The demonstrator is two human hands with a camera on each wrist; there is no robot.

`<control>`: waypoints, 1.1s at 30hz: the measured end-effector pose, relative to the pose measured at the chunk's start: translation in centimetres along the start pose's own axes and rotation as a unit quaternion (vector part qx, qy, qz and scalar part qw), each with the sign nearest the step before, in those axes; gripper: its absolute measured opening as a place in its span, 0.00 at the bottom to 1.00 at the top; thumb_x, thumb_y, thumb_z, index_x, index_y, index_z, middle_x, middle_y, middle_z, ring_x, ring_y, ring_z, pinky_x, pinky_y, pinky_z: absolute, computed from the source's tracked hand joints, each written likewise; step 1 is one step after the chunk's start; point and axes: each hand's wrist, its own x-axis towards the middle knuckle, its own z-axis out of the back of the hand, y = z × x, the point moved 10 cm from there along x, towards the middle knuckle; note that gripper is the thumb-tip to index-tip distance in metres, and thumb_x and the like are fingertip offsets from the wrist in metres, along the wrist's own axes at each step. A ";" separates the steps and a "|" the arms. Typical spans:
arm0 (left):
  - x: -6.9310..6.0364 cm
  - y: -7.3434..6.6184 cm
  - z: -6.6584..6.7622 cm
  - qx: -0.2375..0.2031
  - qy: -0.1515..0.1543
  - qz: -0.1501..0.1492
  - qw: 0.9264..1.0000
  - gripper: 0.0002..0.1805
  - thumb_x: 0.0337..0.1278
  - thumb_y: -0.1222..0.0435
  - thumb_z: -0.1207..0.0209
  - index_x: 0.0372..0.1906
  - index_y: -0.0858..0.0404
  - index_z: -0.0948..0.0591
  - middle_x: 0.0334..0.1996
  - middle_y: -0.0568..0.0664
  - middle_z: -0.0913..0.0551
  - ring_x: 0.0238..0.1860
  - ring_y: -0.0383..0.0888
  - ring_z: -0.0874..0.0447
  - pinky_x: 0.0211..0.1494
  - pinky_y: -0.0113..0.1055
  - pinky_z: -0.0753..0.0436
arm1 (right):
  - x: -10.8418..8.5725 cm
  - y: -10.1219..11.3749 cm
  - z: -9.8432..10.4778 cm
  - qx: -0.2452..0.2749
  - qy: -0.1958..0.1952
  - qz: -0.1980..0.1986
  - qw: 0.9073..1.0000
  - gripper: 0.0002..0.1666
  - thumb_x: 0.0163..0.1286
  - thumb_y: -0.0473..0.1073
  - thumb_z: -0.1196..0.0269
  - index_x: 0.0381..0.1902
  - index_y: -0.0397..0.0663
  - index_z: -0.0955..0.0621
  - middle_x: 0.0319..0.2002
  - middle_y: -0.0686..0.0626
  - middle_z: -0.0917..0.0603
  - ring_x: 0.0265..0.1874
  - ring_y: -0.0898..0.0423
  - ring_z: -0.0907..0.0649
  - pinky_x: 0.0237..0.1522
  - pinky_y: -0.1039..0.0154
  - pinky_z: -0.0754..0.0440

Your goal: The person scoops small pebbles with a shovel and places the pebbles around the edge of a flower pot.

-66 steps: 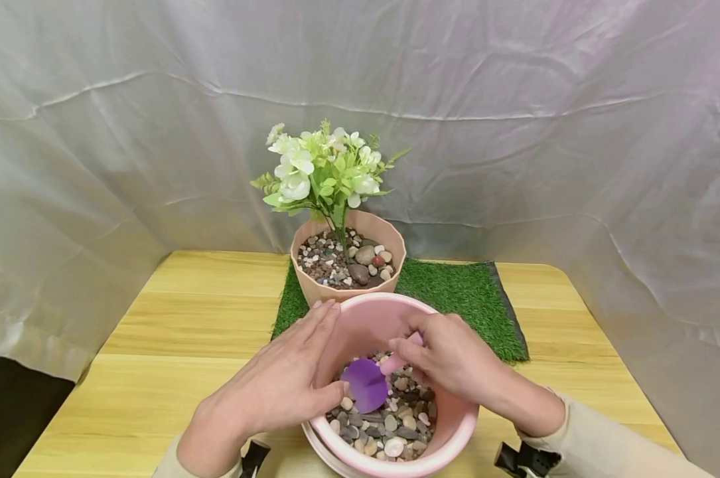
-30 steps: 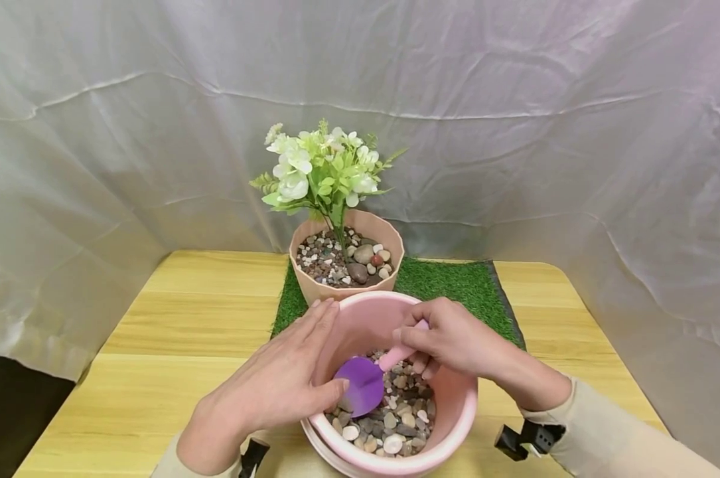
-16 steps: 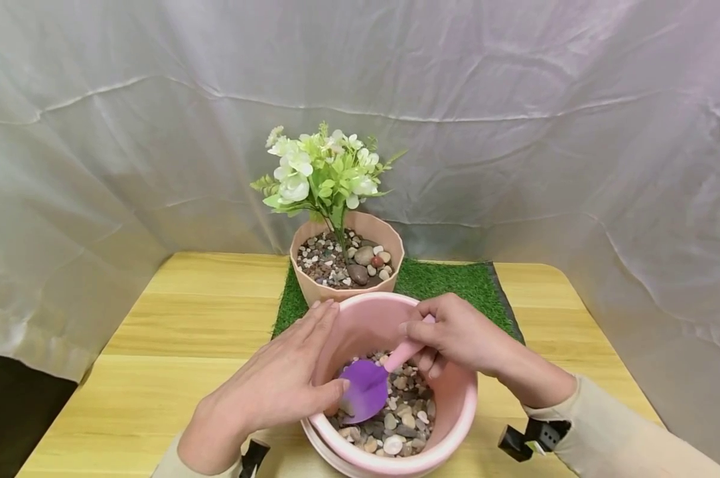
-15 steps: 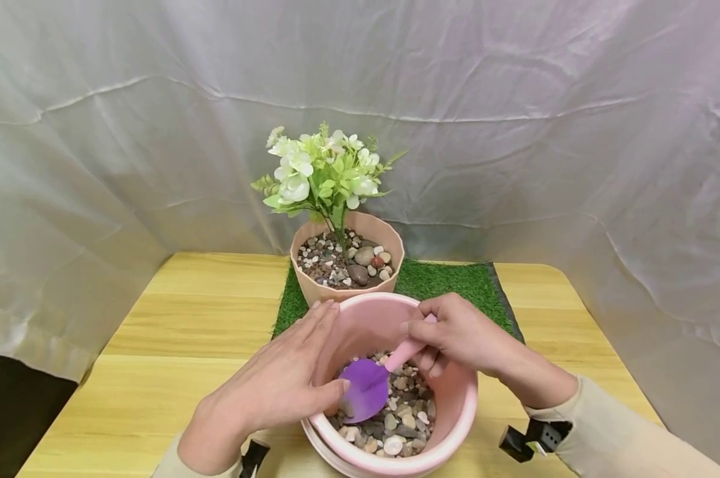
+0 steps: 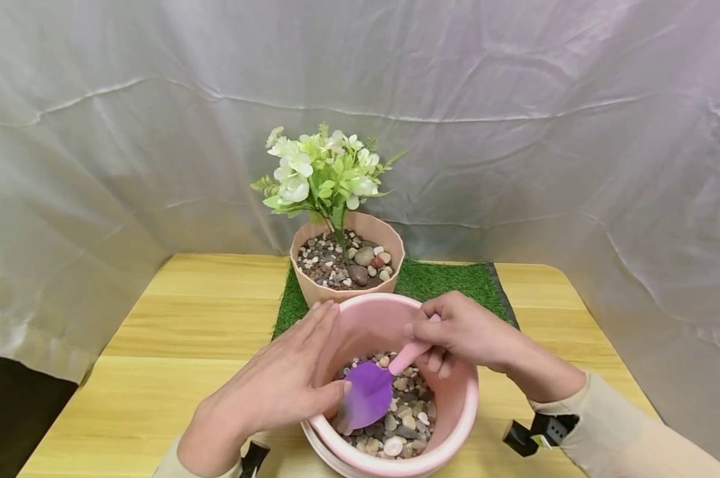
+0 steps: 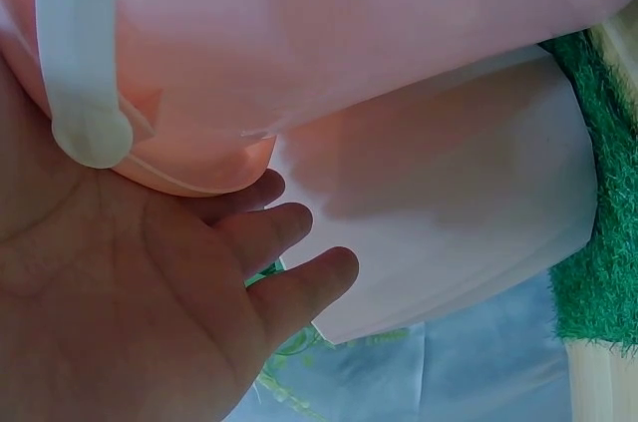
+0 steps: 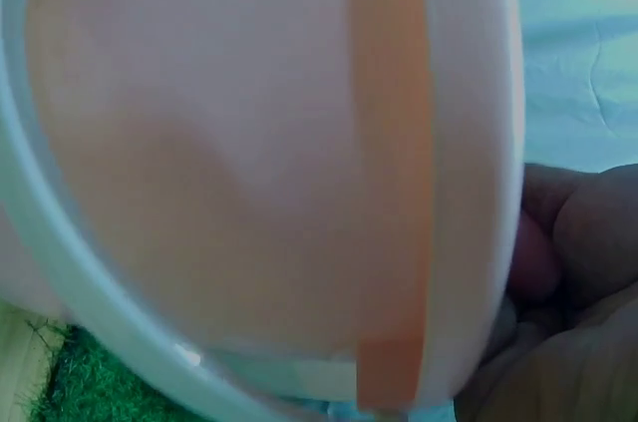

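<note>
A pink bucket (image 5: 470, 415) partly filled with pebbles (image 5: 403, 428) stands near the front of the table. My right hand (image 5: 470, 332) holds the pink handle of a small shovel with a purple blade (image 5: 371, 393), which lies tilted over the pebbles. The blade's lower left edge is among the stones. My left hand (image 5: 270, 385) rests on the bucket's left rim, its thumb over the inside near the blade. In the left wrist view, the fingers (image 6: 304, 282) extend loosely past the bucket wall (image 6: 349, 33). The bucket hides most of the shovel in the right wrist view.
Behind the bucket a peach pot (image 5: 318, 289) holds white flowers (image 5: 295, 176), soil and stones. It stands on a green turf mat (image 5: 458, 285) on the wooden table (image 5: 174, 345). A pale handle (image 6: 80, 53) hangs at the bucket's side. A silvery cloth (image 5: 515, 146) encloses the table.
My right hand has moved up and right with the shovel, drawing the blade slightly out from beneath the left thumb; more handle shows. The left hand and bucket stay in place.
</note>
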 end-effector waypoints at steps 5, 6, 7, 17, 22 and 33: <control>0.0 0.0 0.0 0.001 0.001 0.002 1.000 0.57 0.66 0.38 0.41 0.86 0.63 0.53 0.87 0.54 0.56 0.87 0.51 0.58 0.86 0.52 0.47 | -0.3 -0.3 0.5 0.018 0.000 0.004 1.000 0.16 0.78 0.43 0.36 0.41 0.30 0.16 0.25 0.38 0.11 0.18 0.58 0.14 0.24 0.55 0.09; 0.0 0.0 0.0 0.000 0.001 0.002 1.000 0.57 0.66 0.38 0.41 0.86 0.63 0.53 0.87 0.54 0.56 0.87 0.51 0.58 0.86 0.52 0.46 | -0.4 -0.3 0.6 0.023 -0.001 0.003 1.000 0.16 0.78 0.43 0.36 0.42 0.30 0.16 0.26 0.39 0.11 0.18 0.58 0.14 0.24 0.56 0.09; 0.0 0.0 0.0 0.000 0.001 0.003 1.000 0.57 0.66 0.38 0.41 0.86 0.63 0.53 0.87 0.54 0.56 0.87 0.51 0.58 0.86 0.52 0.46 | -0.4 -0.4 0.7 0.026 -0.004 0.002 1.000 0.16 0.78 0.43 0.36 0.42 0.30 0.16 0.25 0.40 0.11 0.18 0.58 0.14 0.24 0.56 0.09; 0.0 0.0 -0.1 -0.004 0.004 0.007 1.000 0.59 0.65 0.34 0.42 0.86 0.62 0.53 0.87 0.53 0.58 0.87 0.51 0.58 0.86 0.53 0.45 | -0.5 -1.4 2.3 0.048 -0.062 -0.026 0.997 0.16 0.76 0.42 0.37 0.35 0.31 0.16 0.20 0.43 0.14 0.12 0.60 0.19 0.16 0.62 0.15; -0.1 0.2 -0.2 -0.019 0.010 0.014 1.000 0.63 0.62 0.27 0.45 0.86 0.60 0.55 0.87 0.50 0.61 0.87 0.51 0.60 0.86 0.54 0.46 | -1.0 -1.4 4.0 0.050 -0.111 -0.013 0.992 0.14 0.73 0.40 0.35 0.33 0.30 0.16 0.17 0.45 0.17 0.10 0.61 0.22 0.13 0.63 0.17; 0.0 0.3 -0.2 -0.018 0.008 0.013 1.000 0.63 0.60 0.28 0.43 0.87 0.60 0.55 0.87 0.49 0.60 0.87 0.51 0.59 0.86 0.54 0.45 | -2.3 -0.3 5.7 -0.097 -0.160 0.000 0.982 0.11 0.70 0.43 0.32 0.30 0.42 0.13 0.16 0.49 0.18 0.13 0.59 0.23 0.15 0.65 0.21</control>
